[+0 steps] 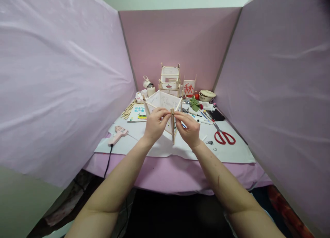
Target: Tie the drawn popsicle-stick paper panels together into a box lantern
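Note:
A box-like frame of wooden sticks with white patterned panels stands on the white sheet in front of me. Its nearest corner is an upright bundle of sticks. My left hand pinches this corner near its top from the left, fingers closed. From the other side my right hand closes its fingertips on the same spot, where a small dark band shows. The fingertips of both hands almost meet there. My hands hide parts of the side panels.
A pink glue gun with a black cord lies left. Red-handled scissors and small black bands lie right. Behind stand a taller stick frame, a bottle and a lidded bowl. Pink sheets wall both sides.

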Tool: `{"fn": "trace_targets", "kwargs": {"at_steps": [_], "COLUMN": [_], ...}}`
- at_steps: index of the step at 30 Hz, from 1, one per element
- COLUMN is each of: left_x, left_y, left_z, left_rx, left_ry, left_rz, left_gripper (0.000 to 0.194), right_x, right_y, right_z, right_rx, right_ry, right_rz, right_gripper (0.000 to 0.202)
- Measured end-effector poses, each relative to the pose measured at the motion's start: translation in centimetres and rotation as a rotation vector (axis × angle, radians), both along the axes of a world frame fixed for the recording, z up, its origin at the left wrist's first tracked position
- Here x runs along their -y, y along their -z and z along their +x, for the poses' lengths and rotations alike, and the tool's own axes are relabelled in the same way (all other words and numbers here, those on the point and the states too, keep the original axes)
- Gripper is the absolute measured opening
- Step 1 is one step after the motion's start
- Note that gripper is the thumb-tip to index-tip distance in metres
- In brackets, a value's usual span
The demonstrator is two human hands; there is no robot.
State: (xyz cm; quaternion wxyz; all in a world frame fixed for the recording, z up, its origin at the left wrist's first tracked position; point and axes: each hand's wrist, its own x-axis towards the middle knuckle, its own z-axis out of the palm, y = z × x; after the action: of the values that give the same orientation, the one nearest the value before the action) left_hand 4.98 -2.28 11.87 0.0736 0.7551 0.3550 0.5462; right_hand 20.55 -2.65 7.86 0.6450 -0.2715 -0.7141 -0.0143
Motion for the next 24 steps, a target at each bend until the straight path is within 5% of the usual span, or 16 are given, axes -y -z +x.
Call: {"fn": "trace_targets", "kwargs": {"at_steps": [6,9,11,14,16,20,24], "left_x": [0.5,0.5,0.6,0.7,0.7,0.6,0.8], "left_y": [1.3,4.3,7.0,10.6,11.9,12.0,11.7], "left_z": [-0.9,-1.6,-1.6,-0.8,0.2,1.2,0.8], "left_rx": [0.12,0.292,0.231,0.129,0.3,0.587,0.499], "left_ry": [-0.1,-0.247,-0.272,-0.166,-0.048,0.309,0.275], "left_rz": [-0.02,-0.156,-0.335,-0.714,-0.909,-1.072,-1.018], "left_gripper": [0.018,0.015,0.007,0.012,0.03,0.047,0.026], "right_x": [0.4,0.4,0.6,1.2,1.6,1.9,1.9], "right_y": [-0.1,1.0,2.1,4.0,5.1,6.8,7.4], "right_z": [0.3,0.9,1.3,1.3,0.9,0.0,-0.1], "right_rx": [-0.228,-0.28,-0.189,0.016,0.11,0.162,0.155], "right_ry": [-0.044,-0.029,-0.022,-0.032,-0.011,0.032,0.075], "right_rz": [-0.227,-0.439,-0.594,-0.733,-0.731,-0.691,-0.676], "right_gripper": [0.022,0.018,0.013,0.016,0.017,0.007,0.008]}}
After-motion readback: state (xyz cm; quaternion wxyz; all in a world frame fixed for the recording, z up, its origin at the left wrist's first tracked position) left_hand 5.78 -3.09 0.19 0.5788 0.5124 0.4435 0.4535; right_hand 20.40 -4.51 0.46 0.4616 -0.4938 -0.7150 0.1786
